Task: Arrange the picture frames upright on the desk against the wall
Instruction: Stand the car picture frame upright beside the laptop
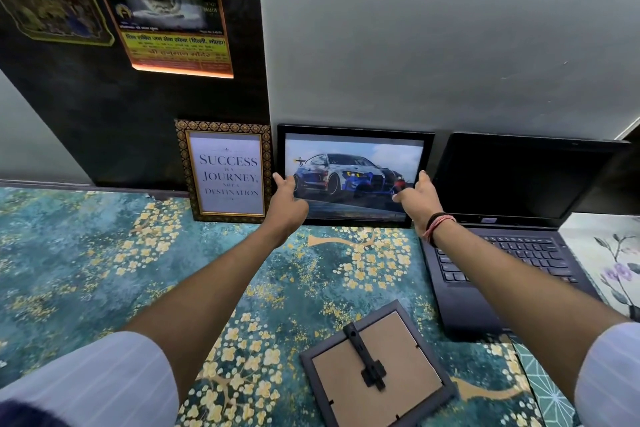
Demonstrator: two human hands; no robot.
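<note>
A black-framed car picture (353, 156) stands upright on the desk, leaning on the grey wall. My left hand (287, 199) is at its left edge and my right hand (415, 198) at its right edge, thumbs on the front, both holding it. Just to its left, a gold-patterned frame with a "Success is a journey" quote (227, 173) leans upright against the dark wall panel. A third frame (377, 367) lies face down near the front of the desk, its cardboard back and black stand showing.
An open dark laptop (502, 253) sits right beside the car picture, its screen against the wall. The desk has a teal floral cover (104, 270). Posters (166, 3) hang on the dark panel above. A floral sheet (609, 263) lies at the far right.
</note>
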